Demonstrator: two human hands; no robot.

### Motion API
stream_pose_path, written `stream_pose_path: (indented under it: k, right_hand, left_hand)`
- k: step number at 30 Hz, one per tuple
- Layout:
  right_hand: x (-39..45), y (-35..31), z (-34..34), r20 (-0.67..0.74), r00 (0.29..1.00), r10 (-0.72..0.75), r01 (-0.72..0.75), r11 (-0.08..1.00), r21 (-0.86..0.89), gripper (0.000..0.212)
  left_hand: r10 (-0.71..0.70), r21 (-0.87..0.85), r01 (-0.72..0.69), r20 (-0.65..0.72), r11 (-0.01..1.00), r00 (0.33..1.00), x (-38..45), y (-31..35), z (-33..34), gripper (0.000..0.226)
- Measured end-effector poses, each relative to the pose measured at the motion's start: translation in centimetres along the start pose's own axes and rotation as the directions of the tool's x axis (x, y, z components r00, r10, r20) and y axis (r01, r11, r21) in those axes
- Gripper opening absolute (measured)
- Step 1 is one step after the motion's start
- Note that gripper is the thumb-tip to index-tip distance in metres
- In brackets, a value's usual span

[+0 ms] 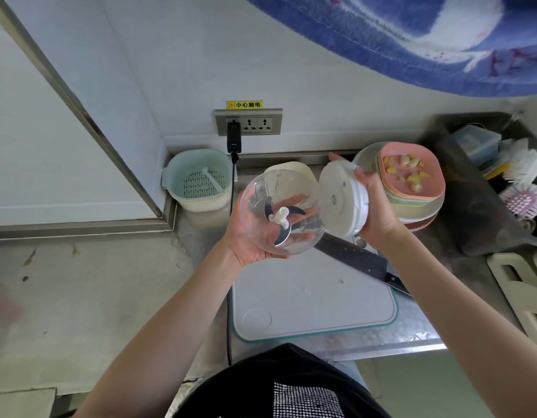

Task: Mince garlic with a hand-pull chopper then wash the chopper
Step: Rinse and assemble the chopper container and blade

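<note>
My left hand cupped the bowl, fingers curled under it; my right hand gripped the lid, held apart.

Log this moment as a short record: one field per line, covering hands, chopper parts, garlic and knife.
left hand: cradles the clear chopper bowl, tilted toward the camera
bowl contents: blade only, no garlic
right hand: holds the white lid, off the bowl
garlic: pieces on pink plate atop a stack
knife: lying across the cutting board

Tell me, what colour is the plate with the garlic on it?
Pink. The plate with the garlic pieces tops a stack, seen in the head view.
</note>
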State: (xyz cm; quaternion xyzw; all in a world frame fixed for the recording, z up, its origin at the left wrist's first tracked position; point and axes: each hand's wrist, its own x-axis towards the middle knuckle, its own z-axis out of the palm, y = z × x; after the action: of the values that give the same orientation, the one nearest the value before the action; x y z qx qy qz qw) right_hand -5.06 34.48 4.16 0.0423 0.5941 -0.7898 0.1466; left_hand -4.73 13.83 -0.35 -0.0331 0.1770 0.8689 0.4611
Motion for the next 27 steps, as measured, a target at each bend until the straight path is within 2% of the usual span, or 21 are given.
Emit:
stream_pose_path:
  k: [4, 7, 10, 12, 14, 15, 18, 20, 23, 25, 27]
  right_hand:
    - [-0.1, -0.3, 0.2, -0.008, 1.0, 0.004, -0.003, 0.978, 0.208, 0.063]
    - [-0.1, -0.5, 0.0, 0.025, 1.0, 0.016, -0.023, 0.948, 0.317, 0.084]
    - [-0.2, -0.6, -0.1, 0.05, 0.999, 0.014, -0.031, 0.931, 0.363, 0.096]
    - [-0.5, -0.6, -0.1, 0.059, 0.998, 0.018, -0.041, 0.908, 0.417, 0.088]
    - [-0.8, -0.4, 0.0, 0.051, 0.998, 0.044, -0.064, 0.863, 0.501, 0.068]
    - [-1.0, -0.3, 0.1, 0.047, 0.997, 0.064, -0.079, 0.837, 0.541, 0.059]
    - [-1.0, 0.2, -0.1, 0.054, 0.993, 0.105, -0.116, 0.793, 0.599, 0.051]
    - [-0.8, 0.3, -0.1, 0.073, 0.992, 0.104, -0.127, 0.823, 0.554, 0.057]
    - [-0.4, -0.3, 0.4, 0.097, 0.992, 0.077, -0.112, 0.894, 0.435, 0.069]
    - [-0.1, -0.8, 1.1, 0.09, 0.996, 0.028, -0.051, 0.961, 0.271, 0.08]
    - [0.0, -1.1, 1.8, 0.071, 0.997, -0.042, 0.041, 0.999, 0.018, 0.077]
  left_hand:
    - [0.02, 0.016, -0.02, -0.043, 1.0, 0.999, -0.1, 0.1, -0.4, 0.081]
    - [0.046, 0.063, -0.039, -0.112, 0.997, 0.993, -0.3, 0.0, -0.6, 0.079]
    - [0.044, -0.026, -0.048, -0.136, 0.999, 0.99, -0.9, -0.2, 0.0, 0.08]
    - [-0.012, -0.141, 0.002, -0.074, 0.99, 0.997, -1.1, -0.2, -0.1, 0.08]
    - [-0.072, -0.237, 0.086, 0.07, 0.968, 0.995, -1.4, 0.0, -0.3, 0.083]
    - [-0.081, -0.248, 0.104, 0.1, 0.963, 0.992, -1.4, 0.0, -0.5, 0.083]
    - [-0.044, -0.172, 0.045, 0.008, 0.984, 0.999, -1.2, 0.0, -0.1, 0.079]
    - [-0.002, -0.051, -0.002, -0.085, 0.999, 0.996, -0.9, 0.1, 0.0, 0.078]
    - [-0.011, 0.01, 0.012, -0.107, 1.0, 0.994, -0.8, 0.2, -0.2, 0.08]
    - [-0.033, -0.022, 0.03, -0.112, 0.999, 0.993, -0.8, 0.1, -0.6, 0.078]
    - [-0.056, -0.008, 0.056, -0.119, 0.998, 0.991, -0.8, 0.1, -1.2, 0.083]
